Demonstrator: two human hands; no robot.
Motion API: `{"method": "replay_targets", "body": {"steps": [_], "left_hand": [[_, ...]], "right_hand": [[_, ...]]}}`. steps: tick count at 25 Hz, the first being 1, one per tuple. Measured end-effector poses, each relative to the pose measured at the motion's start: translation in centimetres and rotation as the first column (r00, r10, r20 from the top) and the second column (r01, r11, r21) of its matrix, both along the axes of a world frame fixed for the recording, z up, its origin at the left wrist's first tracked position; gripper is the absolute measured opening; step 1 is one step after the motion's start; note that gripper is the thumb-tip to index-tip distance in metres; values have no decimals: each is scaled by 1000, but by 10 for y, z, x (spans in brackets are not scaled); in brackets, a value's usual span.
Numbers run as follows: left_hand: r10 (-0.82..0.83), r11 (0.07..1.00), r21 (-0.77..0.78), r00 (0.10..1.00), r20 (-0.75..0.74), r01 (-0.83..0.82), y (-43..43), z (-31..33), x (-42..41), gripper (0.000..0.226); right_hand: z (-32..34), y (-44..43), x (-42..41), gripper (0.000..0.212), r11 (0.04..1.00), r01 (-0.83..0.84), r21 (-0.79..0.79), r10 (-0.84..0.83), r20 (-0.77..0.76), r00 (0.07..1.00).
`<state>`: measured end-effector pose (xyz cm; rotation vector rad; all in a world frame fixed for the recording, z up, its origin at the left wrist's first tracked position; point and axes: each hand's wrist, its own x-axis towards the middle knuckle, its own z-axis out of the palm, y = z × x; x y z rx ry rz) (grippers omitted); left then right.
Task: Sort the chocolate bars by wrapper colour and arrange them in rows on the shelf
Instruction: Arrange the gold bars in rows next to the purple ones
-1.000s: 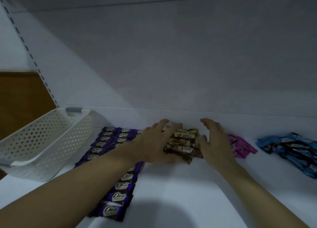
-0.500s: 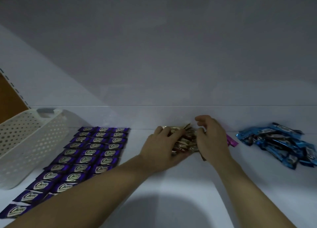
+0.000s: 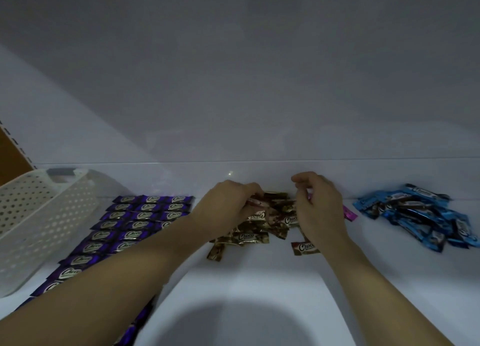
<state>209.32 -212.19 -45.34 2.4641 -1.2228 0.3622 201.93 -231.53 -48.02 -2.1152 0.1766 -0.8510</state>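
A loose heap of brown-wrapped chocolate bars [image 3: 255,235] lies mid-shelf on the white shelf [image 3: 246,288]. My left hand [image 3: 226,206] curls its fingers round brown bars at the heap's left top. My right hand [image 3: 320,206] has curled fingers at the heap's right side; what it holds is hidden. One brown bar [image 3: 305,248] lies apart by my right wrist. Purple bars [image 3: 124,223] sit in neat rows on the left. A pink bar [image 3: 349,213] peeks out behind my right hand. Blue bars [image 3: 420,215] lie piled on the right.
A white perforated plastic basket [image 3: 39,223] leans at the far left of the shelf. The grey back wall [image 3: 246,85] rises right behind the bars. A brown panel shows at the far left edge. My head's shadow falls on the shelf front.
The tidy brown stack between my hands has spread into a loose heap. Both hands have gone from flat beside it to curled over it. The view has shifted right and down.
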Motion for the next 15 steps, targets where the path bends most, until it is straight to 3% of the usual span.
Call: {"method": "replay_targets", "body": {"steps": [2, 4, 7, 10, 13, 15], "left_hand": [[47, 974, -214, 990, -131, -75, 6, 8, -5, 18], [64, 894, -392, 926, -372, -219, 10, 13, -15, 10], [-4, 765, -509, 787, -616, -395, 14, 14, -32, 10], [-46, 711, -554, 758, -651, -433, 16, 14, -40, 10], [-86, 695, -586, 761, -644, -417, 20, 15, -45, 9], [-114, 726, -566, 745, -658, -389, 26, 17, -49, 7]], "right_hand": [[1, 0, 0, 25, 999, 17, 29, -19, 50, 999], [3, 3, 0, 23, 999, 8, 54, -12, 86, 996], [6, 13, -3, 20, 998, -42, 55, 36, 106, 994], [12, 23, -10, 17, 965, -194, 178, 187, 56, 981], [16, 37, -15, 19, 845, -378, 378, 413, -12, 911], [19, 45, -16, 20, 792, -384, 474, 429, 16, 903]]}}
